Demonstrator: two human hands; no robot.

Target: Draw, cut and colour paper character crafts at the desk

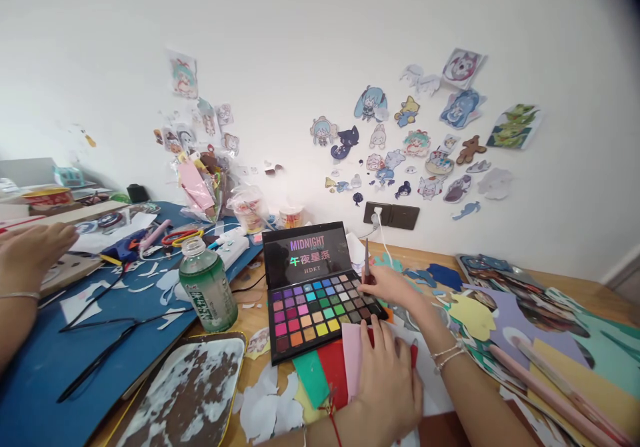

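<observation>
My right hand point(387, 283) is closed around a slim, dark brush-like stick point(367, 260) that points up; its lower end is hidden by the fingers. This hand is at the right edge of an open eyeshadow palette point(310, 313) with rows of coloured pans. In front of the palette, my left hand point(387, 373) lies with fingers stretched over layered sheets, among them a pink paper point(351, 357). A red pointed thing point(414, 351) shows beside its fingers; whether the hand touches it I cannot tell. Red point(333, 367) and green papers point(311, 377) lie left of this hand.
Another person's hand point(33, 253) is over the blue mat point(165, 217) at left. A green bottle point(207, 287) stands left of the palette, behind a white-smeared tray point(235, 373). Paper cutouts point(470, 315) and pink pens point(550, 383) lie to the right. A socket point(391, 215) is on the wall.
</observation>
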